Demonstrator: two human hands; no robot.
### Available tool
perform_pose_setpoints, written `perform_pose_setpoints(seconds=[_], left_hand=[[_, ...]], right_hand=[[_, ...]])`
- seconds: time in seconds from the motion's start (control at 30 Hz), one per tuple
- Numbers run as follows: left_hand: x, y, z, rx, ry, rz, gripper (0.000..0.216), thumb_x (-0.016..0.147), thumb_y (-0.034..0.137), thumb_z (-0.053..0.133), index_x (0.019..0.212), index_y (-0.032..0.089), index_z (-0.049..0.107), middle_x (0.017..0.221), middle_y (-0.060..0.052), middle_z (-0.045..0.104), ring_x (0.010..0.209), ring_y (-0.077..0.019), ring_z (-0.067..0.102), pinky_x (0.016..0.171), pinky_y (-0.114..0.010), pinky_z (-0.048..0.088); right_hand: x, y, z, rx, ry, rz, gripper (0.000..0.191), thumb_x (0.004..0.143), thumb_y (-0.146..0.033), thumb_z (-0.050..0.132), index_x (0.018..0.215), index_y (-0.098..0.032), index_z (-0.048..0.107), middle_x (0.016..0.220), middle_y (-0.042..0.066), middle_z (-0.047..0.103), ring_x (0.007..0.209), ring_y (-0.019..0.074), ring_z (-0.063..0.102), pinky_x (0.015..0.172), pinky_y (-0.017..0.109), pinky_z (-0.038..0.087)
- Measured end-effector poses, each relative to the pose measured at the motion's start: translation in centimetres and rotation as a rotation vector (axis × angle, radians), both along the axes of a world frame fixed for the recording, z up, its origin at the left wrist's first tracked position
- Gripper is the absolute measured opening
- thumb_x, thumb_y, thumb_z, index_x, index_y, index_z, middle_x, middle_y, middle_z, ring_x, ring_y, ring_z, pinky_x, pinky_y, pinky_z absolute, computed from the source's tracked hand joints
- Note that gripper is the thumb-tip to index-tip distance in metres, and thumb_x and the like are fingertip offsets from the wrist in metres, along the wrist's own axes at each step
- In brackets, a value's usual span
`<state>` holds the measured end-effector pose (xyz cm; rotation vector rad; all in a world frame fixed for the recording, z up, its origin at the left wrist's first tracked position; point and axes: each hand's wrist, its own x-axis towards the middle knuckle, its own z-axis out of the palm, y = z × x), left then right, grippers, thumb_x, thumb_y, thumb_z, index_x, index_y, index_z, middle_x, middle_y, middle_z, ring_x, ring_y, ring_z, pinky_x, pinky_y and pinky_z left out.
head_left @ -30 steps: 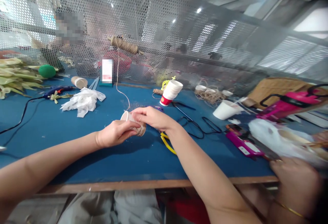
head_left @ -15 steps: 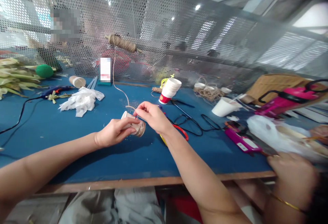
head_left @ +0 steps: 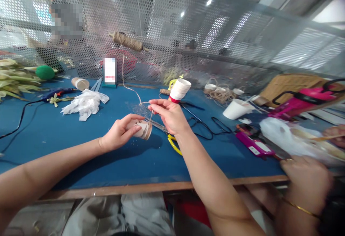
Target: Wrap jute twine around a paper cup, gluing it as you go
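My left hand (head_left: 120,133) grips a small paper cup (head_left: 144,131) tipped on its side above the table. Brownish patches and twine cover the cup near its base. Between the fingertips of my right hand (head_left: 167,115) is pinched a strand of twine (head_left: 151,116), which runs taut down to the cup. From there the twine leads back up to a spool of twine (head_left: 128,41) mounted on the perforated metal screen. Scissors with yellow handles (head_left: 174,145) lie on the table under my right wrist, partly hidden.
Behind my right hand stands a stack of paper cups (head_left: 180,89). White crumpled plastic (head_left: 85,104) and a glue gun (head_left: 58,95) lie left. To the right are a white cup (head_left: 235,109), a purple device (head_left: 253,144) and a co-worker's hand (head_left: 306,173). A phone (head_left: 110,71) leans at the back.
My right hand has moved up and away from the cup, drawing the twine out straight. More of the scissors shows. The left hand still holds the cup.
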<state>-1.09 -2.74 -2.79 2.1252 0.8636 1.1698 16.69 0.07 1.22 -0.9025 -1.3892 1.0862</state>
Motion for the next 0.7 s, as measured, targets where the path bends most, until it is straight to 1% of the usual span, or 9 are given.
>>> perform_pose_setpoints(seconds=[0.23, 0.43, 0.7], left_hand=[[-0.18, -0.16, 0.16, 0.016, 0.001, 0.005, 0.027, 0.082, 0.030, 0.044, 0.103, 0.016, 0.051, 0.094, -0.004, 0.064, 0.079, -0.0117, 0.059, 0.071, -0.021, 0.045], [-0.24, -0.22, 0.25, 0.050, 0.017, 0.008, 0.026, 0.082, 0.030, 0.044, 0.102, 0.015, 0.052, 0.087, -0.004, 0.064, 0.072, -0.0102, 0.058, 0.066, -0.020, 0.044], [-0.26, -0.40, 0.36, 0.088, 0.015, 0.005, 0.025, 0.081, 0.028, 0.044, 0.102, 0.015, 0.052, 0.085, -0.003, 0.064, 0.070, -0.0103, 0.058, 0.064, -0.020, 0.044]], right_hand=[[0.02, 0.34, -0.35, -0.017, -0.044, -0.061, 0.013, 0.064, -0.020, 0.063, 0.076, -0.018, 0.065, 0.073, 0.001, 0.066, 0.073, 0.0129, 0.060, 0.071, 0.029, 0.044], [0.14, 0.37, -0.59, -0.030, -0.084, -0.065, 0.014, 0.064, -0.020, 0.063, 0.077, -0.018, 0.065, 0.071, 0.001, 0.066, 0.071, 0.0120, 0.060, 0.073, 0.030, 0.044], [-0.25, -0.06, -0.22, -0.086, -0.144, -0.065, 0.013, 0.063, -0.021, 0.063, 0.075, -0.016, 0.065, 0.068, 0.001, 0.065, 0.068, 0.0115, 0.059, 0.075, 0.030, 0.043]])
